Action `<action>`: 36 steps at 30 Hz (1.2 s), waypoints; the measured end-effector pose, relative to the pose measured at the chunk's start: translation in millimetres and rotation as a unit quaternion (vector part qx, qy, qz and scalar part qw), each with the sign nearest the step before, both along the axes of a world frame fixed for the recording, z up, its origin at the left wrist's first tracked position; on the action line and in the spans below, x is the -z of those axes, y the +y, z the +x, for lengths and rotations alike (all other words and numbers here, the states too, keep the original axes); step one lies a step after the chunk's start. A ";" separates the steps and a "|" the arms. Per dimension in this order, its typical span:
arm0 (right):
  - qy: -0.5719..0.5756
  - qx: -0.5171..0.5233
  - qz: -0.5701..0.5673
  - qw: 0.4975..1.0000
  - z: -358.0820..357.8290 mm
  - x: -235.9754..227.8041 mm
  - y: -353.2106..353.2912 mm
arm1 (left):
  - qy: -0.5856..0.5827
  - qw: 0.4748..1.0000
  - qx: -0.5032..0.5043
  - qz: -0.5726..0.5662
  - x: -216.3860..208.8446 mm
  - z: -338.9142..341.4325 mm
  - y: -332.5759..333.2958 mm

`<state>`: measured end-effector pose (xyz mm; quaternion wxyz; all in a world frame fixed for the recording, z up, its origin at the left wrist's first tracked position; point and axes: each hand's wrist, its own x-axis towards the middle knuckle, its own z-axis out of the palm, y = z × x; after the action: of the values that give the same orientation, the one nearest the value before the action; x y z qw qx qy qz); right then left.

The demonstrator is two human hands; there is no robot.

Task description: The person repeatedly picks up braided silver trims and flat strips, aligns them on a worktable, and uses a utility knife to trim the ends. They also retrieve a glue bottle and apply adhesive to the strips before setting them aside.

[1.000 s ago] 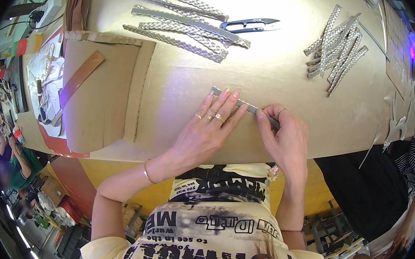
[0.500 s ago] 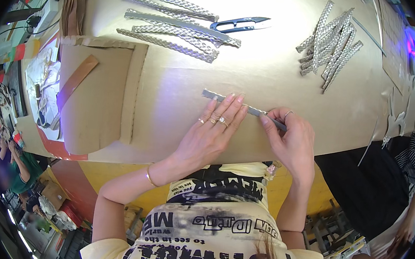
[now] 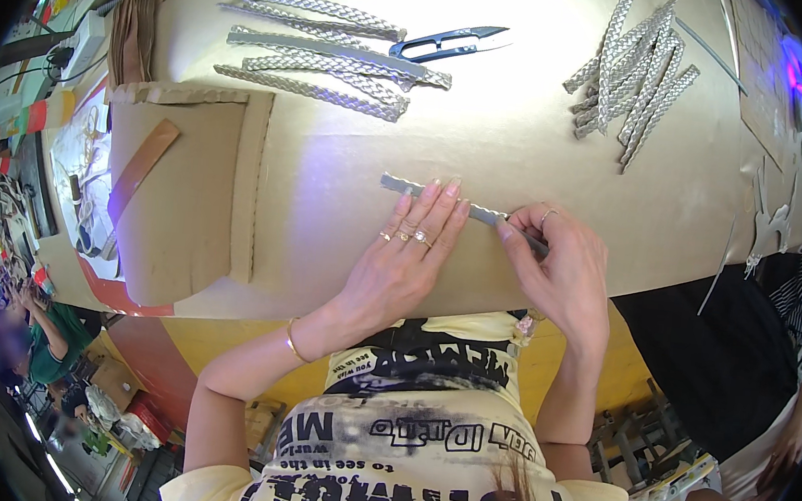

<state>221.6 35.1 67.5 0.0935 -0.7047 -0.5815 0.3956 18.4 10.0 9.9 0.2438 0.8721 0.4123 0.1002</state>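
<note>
A narrow strip with a grey face and a pale braided edge (image 3: pixel 396 183) lies slantwise on the tabletop in front of me. My left hand (image 3: pixel 398 265) rests flat across it, fingers stretched out, pressing it to the table near its left end. At the strip's right end, my right hand (image 3: pixel 565 271) pinches grey material between thumb and fingers. Part of that end is hidden inside the hand, so I cannot tell whether the grey piece there is separate. Beyond the hands sit a loose group of silvery braided strips (image 3: pixel 307 70) and dark thread snips (image 3: pixel 440 44).
Another pile of braided strips (image 3: pixel 641 80) lies at the far right. To the left is a brown cardboard piece (image 3: pixel 188 201) with a tan strip (image 3: pixel 146 163) on it. Black cloth (image 3: pixel 691 346) hangs by the table's right edge. Other people appear at both sides.
The table and its strips have shifted slightly leftward in view. Both hands keep nearly the same pose on the strip.
</note>
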 end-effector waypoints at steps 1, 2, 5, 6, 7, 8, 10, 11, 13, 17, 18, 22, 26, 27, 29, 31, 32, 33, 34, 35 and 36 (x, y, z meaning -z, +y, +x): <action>-0.002 0.004 -0.011 1.000 -0.5 -0.3 0.6 | 0.005 1.000 0.001 0.001 -0.4 0.3 0.1; -0.005 0.008 -0.022 1.000 -0.8 -1.0 1.2 | 0.009 1.000 0.001 0.003 -0.8 1.1 0.2; -0.018 0.015 -0.038 0.999 -3.0 -2.5 3.6 | 0.052 0.998 0.026 0.028 -2.3 0.7 1.2; -0.023 0.016 -0.044 0.999 -3.8 -2.8 4.2 | 0.074 0.996 0.037 0.040 -2.7 0.2 1.2; -0.026 0.016 -0.039 0.999 -4.5 -3.0 4.8 | 0.059 0.997 0.028 0.028 -2.8 0.7 0.9; -0.029 0.016 -0.037 0.999 -4.9 -3.0 5.2 | 0.045 0.999 0.018 0.017 -2.7 2.0 0.0; -0.035 0.017 -0.033 0.999 -5.7 -2.2 5.3 | 0.031 0.999 0.002 0.016 -1.9 5.8 -2.0; -0.038 0.018 -0.032 0.999 -6.0 -1.4 4.9 | 0.031 0.999 -0.005 0.025 -1.5 8.6 -3.3; -0.049 0.020 -0.028 0.998 -5.9 0.8 3.1 | 0.037 0.998 -0.023 0.047 -0.8 15.7 -6.1; -0.071 0.039 0.018 0.997 -2.1 4.9 -5.7 | 0.081 0.994 -0.020 0.066 -4.8 23.2 -11.6; -0.079 0.045 0.026 0.996 0.5 5.2 -8.7 | 0.095 0.993 -0.011 0.067 -5.9 23.6 -12.3; 0.039 0.081 0.055 0.994 12.4 6.5 -15.5 | 0.065 0.997 0.026 0.029 -6.0 24.3 -9.8; 0.036 0.085 0.033 0.995 16.0 8.5 -14.7 | 0.049 0.998 0.028 0.010 -7.5 22.8 -6.9; 0.034 0.087 0.029 0.995 16.0 8.8 -13.4 | 0.050 0.998 0.028 0.008 -8.0 23.1 -6.2; 0.029 0.088 0.018 0.996 15.4 8.8 -11.2 | 0.049 0.998 0.027 0.008 -9.1 23.9 -5.8; 0.022 0.087 0.011 0.996 14.6 7.8 -9.7 | 0.047 0.999 0.025 0.007 -9.7 24.5 -5.9; 0.018 0.085 0.010 0.996 14.3 7.2 -9.2 | 0.045 0.999 0.024 0.006 -9.8 24.8 -6.3; 0.010 0.083 0.005 0.996 14.0 6.7 -8.8 | 0.043 0.999 0.022 0.005 -9.7 24.9 -6.8; 0.011 0.083 0.007 0.996 13.8 6.2 -8.5 | 0.045 0.999 0.017 0.008 -9.3 25.6 -7.6; 0.009 0.083 0.005 0.996 13.6 5.7 -8.3 | 0.046 0.999 0.012 0.011 -8.7 27.2 -8.8; 0.001 0.083 -0.003 0.997 13.4 5.5 -8.3 | 0.047 0.999 0.007 0.014 -8.0 29.1 -10.2</action>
<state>235.0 26.8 62.0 0.1245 -0.7501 -0.5199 0.3894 47.4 -0.3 17.9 0.2131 0.8820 0.4156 0.0628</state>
